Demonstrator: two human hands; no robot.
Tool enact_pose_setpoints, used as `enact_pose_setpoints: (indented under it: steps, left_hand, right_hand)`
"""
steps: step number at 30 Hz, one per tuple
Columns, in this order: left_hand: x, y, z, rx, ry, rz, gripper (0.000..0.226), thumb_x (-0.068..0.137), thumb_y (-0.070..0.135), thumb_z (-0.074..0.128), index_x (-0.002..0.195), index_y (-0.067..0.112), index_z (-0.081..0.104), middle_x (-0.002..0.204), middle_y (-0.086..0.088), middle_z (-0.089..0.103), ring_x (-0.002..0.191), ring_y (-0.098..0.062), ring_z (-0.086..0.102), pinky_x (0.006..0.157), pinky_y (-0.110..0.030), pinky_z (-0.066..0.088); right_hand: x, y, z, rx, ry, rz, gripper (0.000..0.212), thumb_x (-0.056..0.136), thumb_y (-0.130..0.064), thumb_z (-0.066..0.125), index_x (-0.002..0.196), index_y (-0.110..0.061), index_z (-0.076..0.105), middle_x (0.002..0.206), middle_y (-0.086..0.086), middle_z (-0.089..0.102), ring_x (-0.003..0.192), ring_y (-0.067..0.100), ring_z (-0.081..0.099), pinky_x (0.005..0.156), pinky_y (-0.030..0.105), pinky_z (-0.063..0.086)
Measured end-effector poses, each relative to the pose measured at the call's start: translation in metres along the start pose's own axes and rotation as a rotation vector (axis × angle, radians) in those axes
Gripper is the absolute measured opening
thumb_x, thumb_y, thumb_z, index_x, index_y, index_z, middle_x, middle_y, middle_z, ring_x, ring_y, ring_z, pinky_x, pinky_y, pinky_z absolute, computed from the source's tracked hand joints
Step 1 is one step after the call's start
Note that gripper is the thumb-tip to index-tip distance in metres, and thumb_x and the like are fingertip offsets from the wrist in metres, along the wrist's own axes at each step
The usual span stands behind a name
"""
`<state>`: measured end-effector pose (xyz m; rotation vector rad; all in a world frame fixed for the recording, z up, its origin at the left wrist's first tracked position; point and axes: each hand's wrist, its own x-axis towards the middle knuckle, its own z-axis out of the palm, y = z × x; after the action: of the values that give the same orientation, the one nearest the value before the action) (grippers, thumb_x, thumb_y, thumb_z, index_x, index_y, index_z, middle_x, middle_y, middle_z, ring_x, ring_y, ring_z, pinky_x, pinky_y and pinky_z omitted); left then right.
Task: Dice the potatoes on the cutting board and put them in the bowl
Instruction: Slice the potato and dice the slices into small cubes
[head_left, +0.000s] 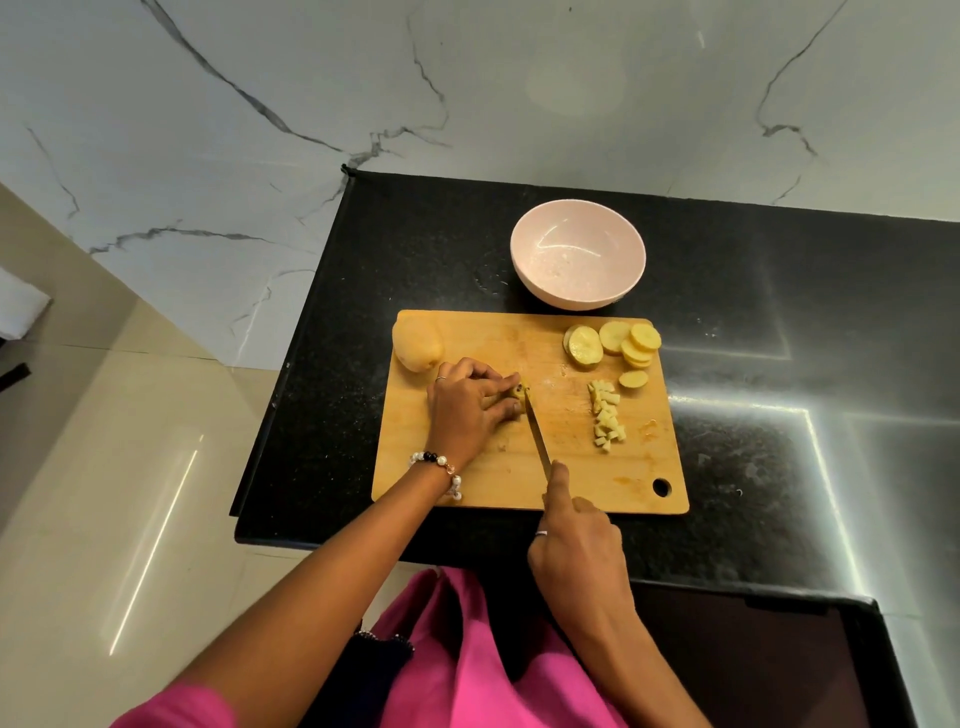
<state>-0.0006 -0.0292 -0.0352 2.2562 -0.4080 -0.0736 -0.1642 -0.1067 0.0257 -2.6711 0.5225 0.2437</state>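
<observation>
The left hand curls its grip over a potato piece. The right hand grips the knife, forefinger along the blade. Bare cutting board lies between knife and dice.

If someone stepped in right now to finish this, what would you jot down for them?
Left hand pins a potato piece on the cutting board. Right hand grips the knife, blade at that piece.
Done: a pile of dice and several slices on the board's right side.
Left: dice the slices and the whole potato at the far left corner, then move everything into the pink bowl, which holds nothing yet.
</observation>
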Motion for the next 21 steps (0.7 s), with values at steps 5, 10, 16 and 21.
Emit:
enact_pose_setpoints:
  steps: [5, 10, 16, 21]
  left_hand:
    - [-0.001, 0.0, -0.001, -0.039, 0.009, -0.036, 0.034, 0.071, 0.032, 0.077, 0.103, 0.021, 0.072, 0.096, 0.008, 0.061, 0.098, -0.018, 0.047, 0.087, -0.045, 0.041]
    - [0.0, -0.002, -0.001, -0.051, -0.001, -0.031, 0.031, 0.072, 0.029, 0.077, 0.102, 0.021, 0.073, 0.096, 0.007, 0.061, 0.097, -0.017, 0.047, 0.085, -0.046, 0.043]
    - [0.001, -0.008, 0.001, -0.05, -0.007, 0.028, 0.031, 0.072, 0.033, 0.074, 0.101, 0.022, 0.073, 0.092, 0.01, 0.058, 0.092, -0.02, 0.052, 0.081, -0.048, 0.044]
    - [0.001, -0.007, 0.003, -0.027, 0.04, 0.038, 0.029, 0.072, 0.032, 0.075, 0.1, 0.023, 0.073, 0.091, 0.009, 0.057, 0.091, -0.021, 0.05, 0.078, -0.048, 0.045]
  right_hand:
    - [0.027, -0.006, -0.005, 0.046, 0.061, -0.013, 0.061, 0.092, -0.01, 0.033, 0.15, -0.01, 0.011, 0.106, 0.013, 0.059, 0.09, 0.032, 0.058, 0.066, 0.033, 0.033]
    - [0.036, -0.014, -0.009, -0.021, 0.04, -0.024, 0.062, 0.092, -0.007, 0.034, 0.149, -0.009, 0.012, 0.104, 0.016, 0.059, 0.091, 0.033, 0.057, 0.066, 0.033, 0.034]
    - [0.052, -0.032, -0.016, -0.063, 0.056, -0.014, 0.052, 0.091, -0.002, 0.033, 0.143, -0.001, 0.024, 0.103, 0.02, 0.058, 0.093, 0.037, 0.057, 0.066, 0.032, 0.031]
    - [0.037, -0.028, 0.007, -0.126, 0.108, -0.074, 0.061, 0.084, 0.002, 0.046, 0.141, 0.01, 0.029, 0.083, 0.019, 0.062, 0.069, 0.034, 0.062, 0.055, 0.031, 0.029]
